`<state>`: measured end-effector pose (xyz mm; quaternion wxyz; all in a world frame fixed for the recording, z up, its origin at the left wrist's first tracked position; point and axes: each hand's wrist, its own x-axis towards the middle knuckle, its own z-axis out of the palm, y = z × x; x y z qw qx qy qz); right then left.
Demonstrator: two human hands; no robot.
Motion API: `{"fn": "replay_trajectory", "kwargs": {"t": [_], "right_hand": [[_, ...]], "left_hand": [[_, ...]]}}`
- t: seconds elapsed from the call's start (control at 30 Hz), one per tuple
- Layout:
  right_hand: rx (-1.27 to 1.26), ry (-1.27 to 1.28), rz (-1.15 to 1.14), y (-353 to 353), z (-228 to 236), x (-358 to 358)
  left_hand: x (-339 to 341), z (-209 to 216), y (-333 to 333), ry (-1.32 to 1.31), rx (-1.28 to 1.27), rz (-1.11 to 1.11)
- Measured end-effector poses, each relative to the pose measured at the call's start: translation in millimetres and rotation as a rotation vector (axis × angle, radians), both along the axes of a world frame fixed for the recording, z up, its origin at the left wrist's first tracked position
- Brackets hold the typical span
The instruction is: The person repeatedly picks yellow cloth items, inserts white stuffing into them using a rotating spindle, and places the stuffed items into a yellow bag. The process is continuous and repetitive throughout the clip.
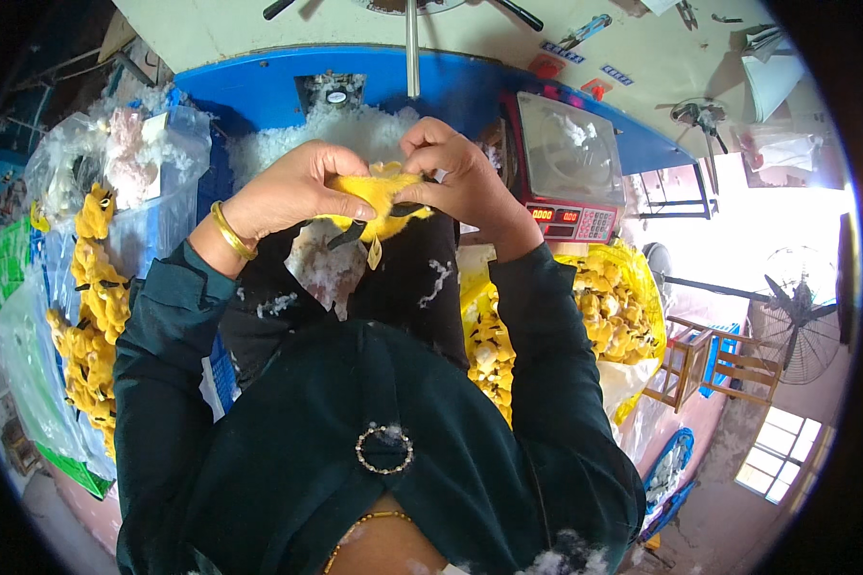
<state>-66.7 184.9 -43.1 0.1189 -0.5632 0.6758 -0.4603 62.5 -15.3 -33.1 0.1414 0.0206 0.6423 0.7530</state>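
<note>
Above my lap, both hands grip a small yellow plush toy [380,195] with black strips and a pale tag hanging below it. My left hand [297,189], with a gold bangle [230,230] at its wrist, pinches the toy's left end between thumb and fingers. On the other end, my right hand [462,177] is closed with its thumb and bent fingers pressing the fabric. Its index finger is curled up above the toy. How full the plush is, I cannot tell.
Ahead stands a blue-fronted machine [249,81] with a metal tube [412,48] and white fluff below. A red scale [571,158] sits at the right. Yellow plush pieces fill a bag [614,307] at my right; more plush toys [91,316] lie at my left. Beyond are a fan [794,305] and chairs [738,369].
</note>
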Motion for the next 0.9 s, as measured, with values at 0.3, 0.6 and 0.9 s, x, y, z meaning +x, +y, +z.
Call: {"fn": "replay_trajectory", "kwargs": {"t": [0.3, 0.6, 0.9], "right_hand": [[-0.033, 0.5, -0.477, -3.3, 23.9, -31.6], [0.045, 0.741, -0.603, -5.5, 27.5, -26.3], [0.109, 0.751, -0.661, -17.0, 23.1, -17.3]], "left_hand": [[-48.5, 10.8, 10.6, 0.633, -0.793, 0.542], [-72.5, 19.2, 11.0, 0.929, -1.191, 0.575], [-88.8, 15.1, 6.9, 0.97, -1.32, 0.521]]}}
